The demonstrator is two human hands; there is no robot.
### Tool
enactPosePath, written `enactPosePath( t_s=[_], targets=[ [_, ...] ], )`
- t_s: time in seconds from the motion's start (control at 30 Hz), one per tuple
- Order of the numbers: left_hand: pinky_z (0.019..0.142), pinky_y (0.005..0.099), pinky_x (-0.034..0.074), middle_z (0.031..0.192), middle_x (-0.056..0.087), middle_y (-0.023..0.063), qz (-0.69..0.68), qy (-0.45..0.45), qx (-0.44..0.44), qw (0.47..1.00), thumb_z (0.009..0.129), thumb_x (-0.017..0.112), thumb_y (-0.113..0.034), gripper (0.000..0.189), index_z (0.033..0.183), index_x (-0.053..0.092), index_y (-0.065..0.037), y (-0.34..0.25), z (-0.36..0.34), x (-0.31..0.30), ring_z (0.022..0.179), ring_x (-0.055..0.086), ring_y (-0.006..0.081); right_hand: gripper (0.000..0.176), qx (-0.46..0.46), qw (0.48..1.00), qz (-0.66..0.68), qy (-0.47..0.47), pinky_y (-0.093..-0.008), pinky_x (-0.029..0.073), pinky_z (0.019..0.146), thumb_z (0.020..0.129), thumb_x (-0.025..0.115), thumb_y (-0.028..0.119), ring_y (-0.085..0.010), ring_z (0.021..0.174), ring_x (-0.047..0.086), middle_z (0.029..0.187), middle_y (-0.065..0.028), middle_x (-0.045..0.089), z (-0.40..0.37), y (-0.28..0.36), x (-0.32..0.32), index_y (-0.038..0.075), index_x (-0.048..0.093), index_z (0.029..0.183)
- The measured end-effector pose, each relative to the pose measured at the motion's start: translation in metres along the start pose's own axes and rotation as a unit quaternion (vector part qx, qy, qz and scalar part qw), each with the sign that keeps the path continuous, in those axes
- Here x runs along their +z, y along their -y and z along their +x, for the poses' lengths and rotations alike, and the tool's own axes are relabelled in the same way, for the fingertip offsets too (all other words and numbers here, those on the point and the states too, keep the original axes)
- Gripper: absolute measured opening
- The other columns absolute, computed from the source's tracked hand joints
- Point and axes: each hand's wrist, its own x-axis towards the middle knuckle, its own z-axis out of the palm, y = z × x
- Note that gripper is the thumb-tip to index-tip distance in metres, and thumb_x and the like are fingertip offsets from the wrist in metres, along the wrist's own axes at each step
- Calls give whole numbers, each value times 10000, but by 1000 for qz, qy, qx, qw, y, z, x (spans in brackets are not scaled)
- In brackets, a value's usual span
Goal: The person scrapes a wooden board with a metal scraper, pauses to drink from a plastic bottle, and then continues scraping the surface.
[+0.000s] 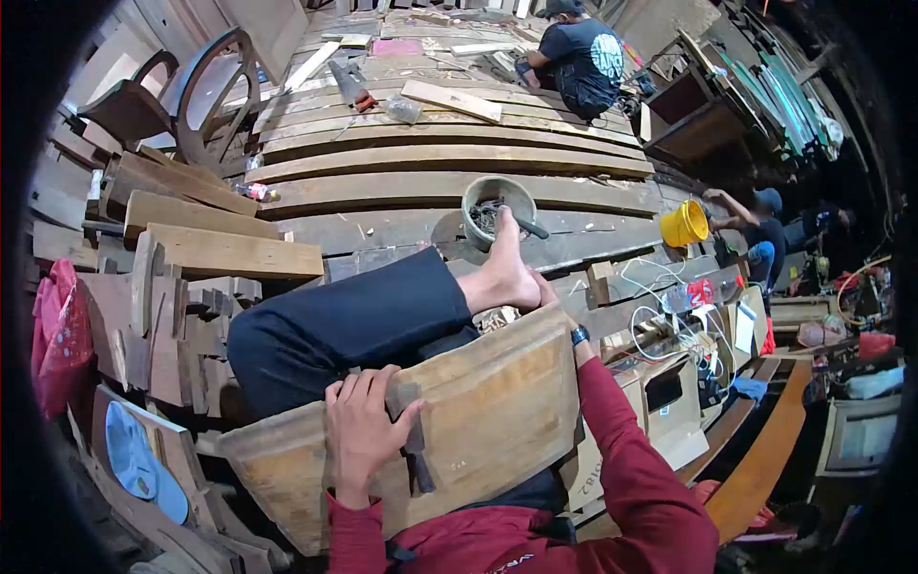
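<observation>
A wooden panel (507,407) with a bevelled edge lies tilted across my lap. My left hand (365,421) rests on its left part with the fingers spread, the thumb over a dark, narrow tool or block (413,435) that lies on the panel. At the far right corner of the panel, beside my bare foot (507,273), my right hand (547,292) is at the edge. Its fingers are partly hidden by the foot and the panel. Beyond the foot stands a bucket (475,212) holding small dark pieces and a dark handle.
Wood offcuts (229,251) are stacked at the left, near a blue cap (143,464). One person (583,62) sits at the back; another (765,225) is at the right by a yellow bucket (684,225). Cables (660,311) and a cardboard box (660,411) lie right of my arm.
</observation>
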Motion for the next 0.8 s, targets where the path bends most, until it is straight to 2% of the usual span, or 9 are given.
enactPosePath(
  t_s=[0.17, 0.27, 0.5, 0.53, 0.57, 0.6, 0.67, 0.73, 0.8],
  targets=[
    [990, 442, 427, 1123, 711, 104, -5, -12, 8, 1000, 806, 821, -404, 513, 1186, 698, -81, 1, -5, -1, 1104, 637, 307, 300, -9, 998, -67, -11, -342, 484, 703, 1019, 574, 296, -186, 787, 595, 898, -27, 647, -5, -2, -2, 73, 735, 1140],
    [997, 439, 430, 1119, 708, 97, 9, -43, 31, 999, 811, 815, -408, 514, 1192, 694, -84, 9, -9, 4, 1109, 639, 302, 288, -38, 980, -195, -29, -338, 475, 684, 1013, 578, 285, -179, 762, 585, 865, -15, 640, -5, -1, -16, 78, 748, 1118],
    [1004, 432, 430, 1094, 693, 79, -14, -42, 26, 999, 848, 780, -455, 502, 1206, 699, -112, 18, -23, 12, 1096, 643, 291, 265, -157, 817, -546, -97, -329, 456, 638, 998, 586, 257, -161, 705, 562, 791, 11, 625, -14, 46, -44, 90, 780, 1066],
    [1018, 427, 427, 1085, 696, 79, -13, -58, 33, 998, 873, 763, -447, 485, 1215, 704, -107, 17, -25, 10, 1106, 646, 285, 248, -163, 839, -505, -120, -284, 431, 615, 999, 588, 247, -105, 691, 536, 787, 13, 619, -18, 57, -48, 85, 776, 1007],
    [1011, 429, 439, 1091, 702, 87, -23, -61, 28, 997, 895, 747, -433, 456, 1203, 714, -99, 19, -27, 12, 1100, 656, 295, 245, -192, 814, -520, -173, -277, 398, 575, 1001, 618, 238, -94, 646, 509, 765, 15, 610, -46, 69, -14, 56, 760, 1081],
    [1003, 431, 452, 1096, 708, 96, -34, -65, 27, 997, 918, 732, -420, 428, 1192, 724, -91, 21, -28, 16, 1094, 666, 304, 235, -214, 833, -468, -206, -300, 400, 569, 999, 608, 212, -103, 626, 489, 739, 6, 590, -58, 74, -5, 62, 745, 1117],
    [990, 449, 467, 1112, 708, 129, -87, -88, 10, 992, 962, 703, -396, 381, 1166, 727, -76, 26, -24, 22, 1073, 668, 324, 231, -375, 672, -589, -246, -325, 415, 575, 998, 592, 171, -131, 614, 491, 723, -37, 580, -105, 75, 50, 71, 720, 1162],
    [897, 462, 535, 1090, 708, 170, -158, -125, -15, 979, 963, 710, -306, 285, 1063, 746, -42, 26, -22, 19, 997, 679, 386, 226, -427, 688, -556, -189, -371, 441, 603, 998, 586, 132, -180, 616, 528, 726, -99, 598, -165, 46, 119, 83, 707, 1182],
    [829, 426, 557, 997, 723, 164, -171, -183, -2, 968, 947, 719, -229, 219, 1012, 754, -23, 33, -20, 24, 929, 711, 362, 218, -470, 682, -558, -51, -415, 465, 625, 995, 605, 114, -256, 634, 593, 735, -156, 624, -206, -6, 166, 87, 705, 1187]
  ],
)
